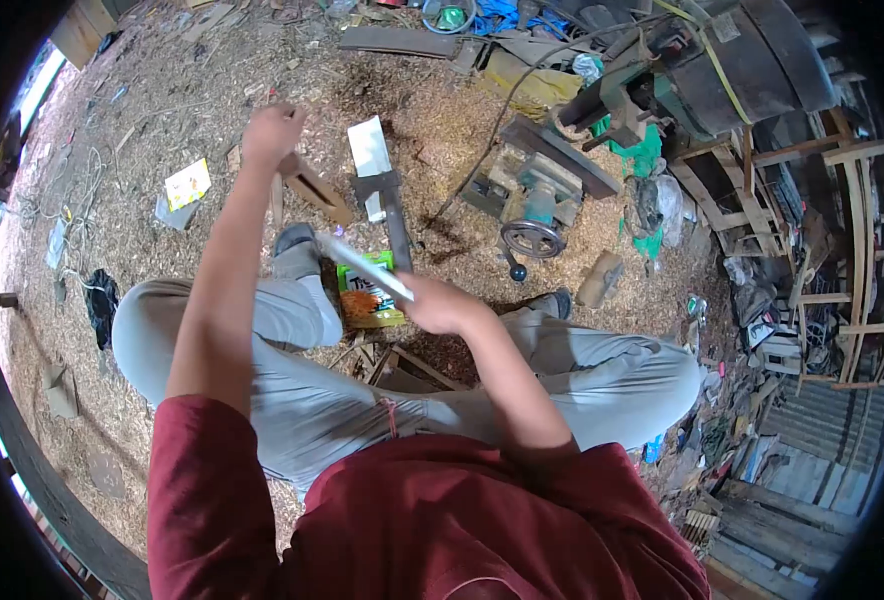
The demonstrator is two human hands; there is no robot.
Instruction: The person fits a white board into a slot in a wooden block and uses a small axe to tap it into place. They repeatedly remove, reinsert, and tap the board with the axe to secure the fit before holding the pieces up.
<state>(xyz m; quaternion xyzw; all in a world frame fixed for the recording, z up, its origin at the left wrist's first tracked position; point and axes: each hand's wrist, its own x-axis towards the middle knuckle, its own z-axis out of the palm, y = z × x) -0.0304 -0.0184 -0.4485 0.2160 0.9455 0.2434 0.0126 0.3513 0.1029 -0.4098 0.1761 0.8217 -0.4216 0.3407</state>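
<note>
My left hand [274, 135] is closed at the upper end of a slotted piece of wood [320, 195], stretched out ahead above the ground. Nearer my lap, my right hand [440, 304] grips one end of a flat, pale strip [362, 264], slightly blurred, that points up and left. Its exact kind cannot be made out. A dark T-shaped tool [394, 215] lies on the ground between the hands, across a white strip [368, 147]. Below the pale strip, a green printed packet [370, 300] rests between my feet.
A machine vise with a handwheel [533, 238] stands ahead to the right, under a large dark machine [737, 65]. A wood block [599, 278] lies by my right foot. Yellow paper [188, 183] is at left. Wooden racks [852, 250] line the right side. Shavings cover the ground.
</note>
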